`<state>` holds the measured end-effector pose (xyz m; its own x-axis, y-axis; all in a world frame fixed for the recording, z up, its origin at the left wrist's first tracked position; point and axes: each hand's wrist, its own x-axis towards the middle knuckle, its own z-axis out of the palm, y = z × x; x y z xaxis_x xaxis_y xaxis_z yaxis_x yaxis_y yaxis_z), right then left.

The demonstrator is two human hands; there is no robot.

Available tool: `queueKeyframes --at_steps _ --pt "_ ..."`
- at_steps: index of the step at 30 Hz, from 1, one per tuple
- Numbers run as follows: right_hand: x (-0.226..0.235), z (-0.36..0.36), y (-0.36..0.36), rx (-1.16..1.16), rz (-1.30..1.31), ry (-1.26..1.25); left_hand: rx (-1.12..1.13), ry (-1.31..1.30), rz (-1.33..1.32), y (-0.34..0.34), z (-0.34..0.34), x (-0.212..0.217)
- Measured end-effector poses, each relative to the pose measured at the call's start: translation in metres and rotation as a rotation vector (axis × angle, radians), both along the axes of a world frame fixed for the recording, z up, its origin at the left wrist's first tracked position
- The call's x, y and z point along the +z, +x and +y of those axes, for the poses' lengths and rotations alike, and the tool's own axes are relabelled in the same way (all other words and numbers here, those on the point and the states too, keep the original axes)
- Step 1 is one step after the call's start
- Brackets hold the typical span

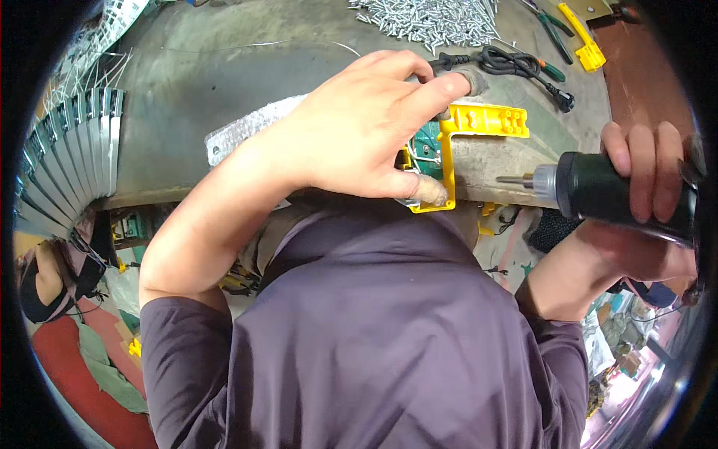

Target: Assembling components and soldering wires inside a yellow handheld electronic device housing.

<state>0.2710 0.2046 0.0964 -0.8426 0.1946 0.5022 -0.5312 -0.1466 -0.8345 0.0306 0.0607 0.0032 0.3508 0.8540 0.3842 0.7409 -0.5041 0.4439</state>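
Left grip (366,127), wide pinch on yellow plastic casing (486,121); right grip (645,176) around cylindrical driver (593,185)

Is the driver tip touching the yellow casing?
Apart. The head view shows tabletop between the driver tip and the yellow casing.

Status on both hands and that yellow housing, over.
Left hand holding yellow plastic housing, green board showing. Right hand gripping black power screwdriver, bit apart from housing. Left hand partly covers housing.

The housing (488,120) is yellow, its board (427,141) green, the screwdriver (596,187) black.
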Motion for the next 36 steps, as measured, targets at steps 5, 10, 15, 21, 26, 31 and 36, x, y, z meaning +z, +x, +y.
queueKeyframes --at_steps 5,10,15,21,26,31,36 --pt "-0.007 -0.011 -0.034 0.098 0.085 0.129 0.002 0.021 -0.033 0.003 0.000 0.001" --pt "-0.024 -0.060 -0.061 -0.337 -0.085 -0.002 -0.010 0.010 -0.082 0.001 0.000 -0.002" --pt "-0.028 -0.067 -0.073 -0.365 -0.114 0.046 0.002 0.121 -0.127 0.001 0.003 -0.008" --pt "-0.025 -0.072 -0.076 -0.378 -0.132 0.088 -0.015 0.076 -0.128 0.001 0.003 -0.005" --pt "-0.028 -0.068 -0.081 -0.376 -0.117 0.102 0.004 0.079 -0.137 0.003 0.002 -0.008" --pt "-0.028 -0.068 -0.083 -0.372 -0.097 0.105 0.024 0.057 -0.128 0.003 -0.001 -0.004" --pt "-0.030 -0.066 -0.084 -0.385 -0.081 0.111 0.028 0.045 -0.130 0.003 0.001 -0.004"
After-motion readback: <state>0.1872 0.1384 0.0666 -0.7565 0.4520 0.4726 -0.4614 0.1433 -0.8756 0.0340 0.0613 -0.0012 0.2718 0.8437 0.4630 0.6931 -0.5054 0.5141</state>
